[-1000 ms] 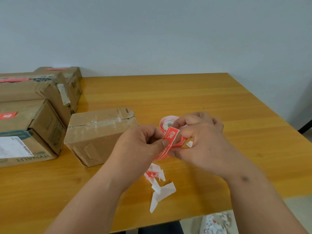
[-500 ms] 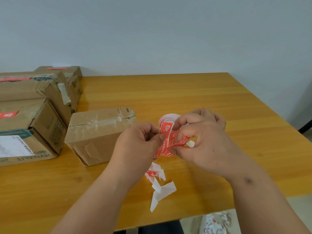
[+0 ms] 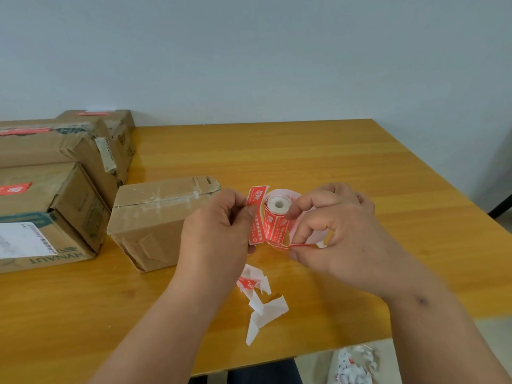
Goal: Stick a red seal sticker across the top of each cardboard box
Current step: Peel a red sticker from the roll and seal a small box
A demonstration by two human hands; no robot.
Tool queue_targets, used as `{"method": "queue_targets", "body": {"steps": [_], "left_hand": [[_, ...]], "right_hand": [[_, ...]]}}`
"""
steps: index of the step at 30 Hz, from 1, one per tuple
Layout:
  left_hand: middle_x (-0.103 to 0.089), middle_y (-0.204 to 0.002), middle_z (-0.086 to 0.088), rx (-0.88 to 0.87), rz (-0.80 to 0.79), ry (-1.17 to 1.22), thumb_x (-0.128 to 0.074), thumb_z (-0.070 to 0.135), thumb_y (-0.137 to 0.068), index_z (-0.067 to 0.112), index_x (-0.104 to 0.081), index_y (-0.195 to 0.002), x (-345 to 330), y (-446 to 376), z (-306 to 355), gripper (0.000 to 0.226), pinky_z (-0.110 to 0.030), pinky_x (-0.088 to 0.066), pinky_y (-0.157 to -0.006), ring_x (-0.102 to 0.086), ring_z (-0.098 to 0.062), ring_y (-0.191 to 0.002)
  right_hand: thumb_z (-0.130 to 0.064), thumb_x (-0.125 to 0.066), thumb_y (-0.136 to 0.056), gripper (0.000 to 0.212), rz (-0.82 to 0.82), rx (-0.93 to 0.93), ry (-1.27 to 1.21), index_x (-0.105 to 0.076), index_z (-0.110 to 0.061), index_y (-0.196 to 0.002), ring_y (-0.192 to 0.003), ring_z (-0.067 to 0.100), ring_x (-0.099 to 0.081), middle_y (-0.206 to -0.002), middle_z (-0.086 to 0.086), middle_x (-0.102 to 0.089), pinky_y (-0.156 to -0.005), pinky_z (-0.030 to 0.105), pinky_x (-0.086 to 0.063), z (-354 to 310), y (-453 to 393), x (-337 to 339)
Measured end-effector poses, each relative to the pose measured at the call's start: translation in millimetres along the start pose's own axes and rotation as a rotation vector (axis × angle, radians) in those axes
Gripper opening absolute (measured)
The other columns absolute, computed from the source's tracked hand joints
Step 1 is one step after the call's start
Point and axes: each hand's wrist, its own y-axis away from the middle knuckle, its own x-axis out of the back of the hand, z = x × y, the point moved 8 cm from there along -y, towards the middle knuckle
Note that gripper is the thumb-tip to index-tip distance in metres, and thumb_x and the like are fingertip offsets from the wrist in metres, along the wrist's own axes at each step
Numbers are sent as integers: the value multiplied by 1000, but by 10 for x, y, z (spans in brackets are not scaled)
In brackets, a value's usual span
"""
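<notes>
Soft even light, slight blur

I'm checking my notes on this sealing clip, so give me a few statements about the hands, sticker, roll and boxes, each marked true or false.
1. The left hand pinches a red sticker. True.
2. The sticker roll lies flat on the table. False: the right hand holds it up.
3. The nearest box already bears a red seal. False: none shows on its top.
4. White backing scraps lie on the table. True.

Left hand [image 3: 219,225] pinching; right hand [image 3: 335,231] curled, gripping.
</notes>
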Motion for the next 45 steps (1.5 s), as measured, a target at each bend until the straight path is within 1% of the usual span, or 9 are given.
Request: {"method": "queue_targets", "body": {"steps": [6,13,16,18,21,28,35,38,45], "left_hand": [[-66,-68,5,-19,124,46,-60,23,-95,28,-62,-76,149,-5,49,19,-27,-59,-54,-67,-15,-61],[-70,-66,3,133,-131,227,-61,21,-92,19,-69,-87,-13,39,12,9,-24,-55,-55,-66,-8,-58],[-70,-65,3,132,-215,226,-62,20,-92,16,-69,-88,-31,72,34,9,-23,-52,-55,-64,-7,-56],[-70,-67,3,125,-254,208,-62,21,-92,15,-69,-89,-26,96,30,10,-22,-50,-54,-63,-7,-56],[-72,-70,-1,134,-279,181,-60,23,-93,16,-71,-90,27,124,18,13,-23,-51,-55,-63,-10,-58],[-57,-90,19,-288,98,-395,-62,46,-85,39,-51,-114,374,216,407,32,-18,-49,-65,-56,0,-82],[-70,-79,-4,-61,-45,234,-70,18,-86,21,-65,-87,458,187,285,6,-23,-51,-56,-64,-21,-68],[-69,-78,-7,-11,-99,330,-69,16,-85,17,-62,-88,458,204,194,8,-21,-51,-56,-63,-15,-66],[-69,-71,1,-35,-161,347,-67,13,-86,25,-67,-74,487,184,193,17,-18,-48,-54,-60,-7,-60]], "right_hand": [[-27,-85,-64,21,-28,-2,52,-66,-32,-57,-114,-1,-36,-101,-27,-59,-100,27,-7,10,38,0],[-56,-63,-80,19,130,-78,-41,-62,-45,-95,-113,-3,-41,-108,-26,-50,-105,40,-26,-131,-89,80],[-50,-57,-88,5,205,-103,-207,-59,-46,-89,-97,-6,-54,-98,-24,-58,-93,34,-44,-197,-134,67],[-37,-58,-93,13,213,-125,-280,-62,-37,-81,-84,-6,-56,-86,-22,-61,-73,11,-41,-212,-135,55],[-29,-57,-94,21,192,-145,-333,-65,-24,-75,-67,1,-54,-72,-13,-63,-57,10,-38,-230,-122,42],[-29,-59,-94,25,188,-185,-388,-65,-21,-71,-46,3,-45,-59,-6,-59,-45,15,-34,-313,-113,-18],[-30,-61,-93,20,63,-118,-596,-70,-23,-77,-71,10,-63,-72,-8,-68,-70,32,-51,-501,-107,-111],[-36,-59,-85,18,36,-95,-609,-72,-25,-79,-78,20,-66,-76,-3,-70,-77,47,-53,-525,-100,-153],[-31,-59,-78,15,31,-71,-638,-72,-25,-72,-76,27,-63,-71,1,-68,-73,49,-51,-558,-129,-195]]}}
